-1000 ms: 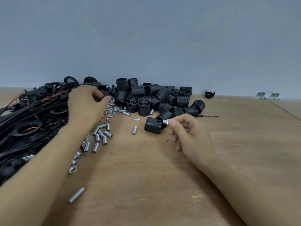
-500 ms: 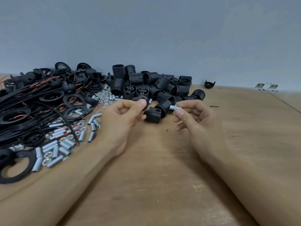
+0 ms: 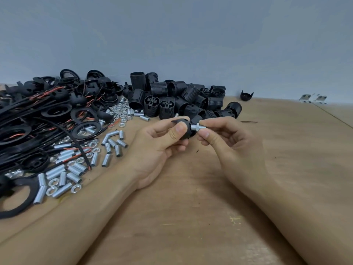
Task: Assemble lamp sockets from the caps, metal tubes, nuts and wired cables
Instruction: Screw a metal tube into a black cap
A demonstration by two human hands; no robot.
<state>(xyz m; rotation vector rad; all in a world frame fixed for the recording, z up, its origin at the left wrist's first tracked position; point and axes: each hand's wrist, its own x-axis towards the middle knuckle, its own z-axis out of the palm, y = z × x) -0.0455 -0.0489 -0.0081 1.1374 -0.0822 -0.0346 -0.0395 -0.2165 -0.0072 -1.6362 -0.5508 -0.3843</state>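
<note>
Two hands now meet above the table [image 3: 191,217], where half a second ago they were only closing on one another and a second ago the left hand [image 3: 158,144] was away in the parts pile at the left. That hand has curled its thumb and fingers round a black cap [image 3: 186,129], and the right hand [image 3: 227,138] pinches a metal tube [image 3: 197,127] between thumb and forefinger, its inner end touching the cap's crown. A nut [image 3: 198,125] seems to sit on the tube just beside the cap, though the glare makes it hard to be sure whether it is threaded on or merely held against it. With both parts lifted clear and brought end to end, the job has passed from fetching to joining: the tube likely wants turning into the cap's hole next. Spare tubes and nuts [image 3: 80,167] lie scattered near the left forearm, the wired cables [image 3: 34,127] are heaped further left, and the threaded socket bodies [image 3: 172,98] stand piled behind the hands, untouched.
</note>
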